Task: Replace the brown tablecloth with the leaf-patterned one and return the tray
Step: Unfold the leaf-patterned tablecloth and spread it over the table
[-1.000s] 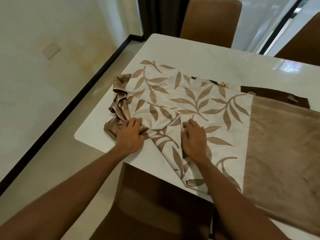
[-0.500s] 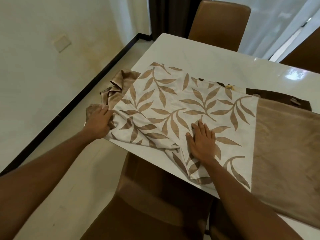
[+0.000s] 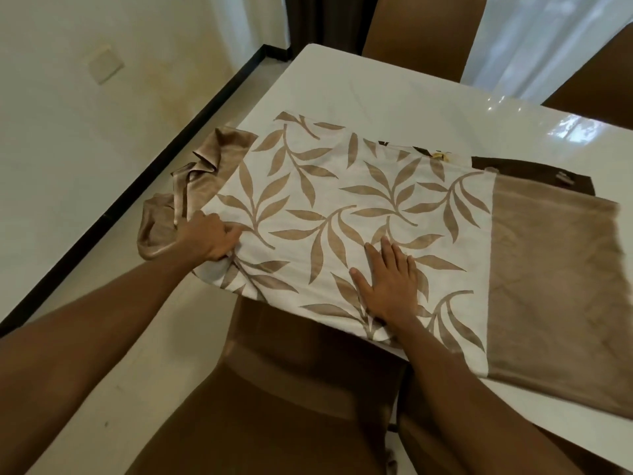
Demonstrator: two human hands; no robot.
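Observation:
The cream leaf-patterned tablecloth [image 3: 342,207] lies spread over the near left part of the white table [image 3: 394,97]. My left hand [image 3: 209,236] grips its left corner, where the cloth bunches under my fingers. My right hand [image 3: 392,282] lies flat and open on the cloth near the table's front edge. A shiny tan border [image 3: 191,197] of the cloth is crumpled at the left and hangs past the table edge. A plain brown tablecloth [image 3: 555,286] lies flat to the right, and the leaf cloth overlaps its edge. No tray is in view.
A dark brown cloth strip [image 3: 534,173] sticks out behind the two cloths. A brown chair [image 3: 274,389] stands tucked under the near edge below my arms. Two more brown chairs [image 3: 421,36] stand at the far side. The wall and black skirting [image 3: 137,186] run along the left.
My left hand has pulled the leaf cloth's corner out to the left, unfolding the cloth flatter. My right hand has shifted right and now presses flat on it.

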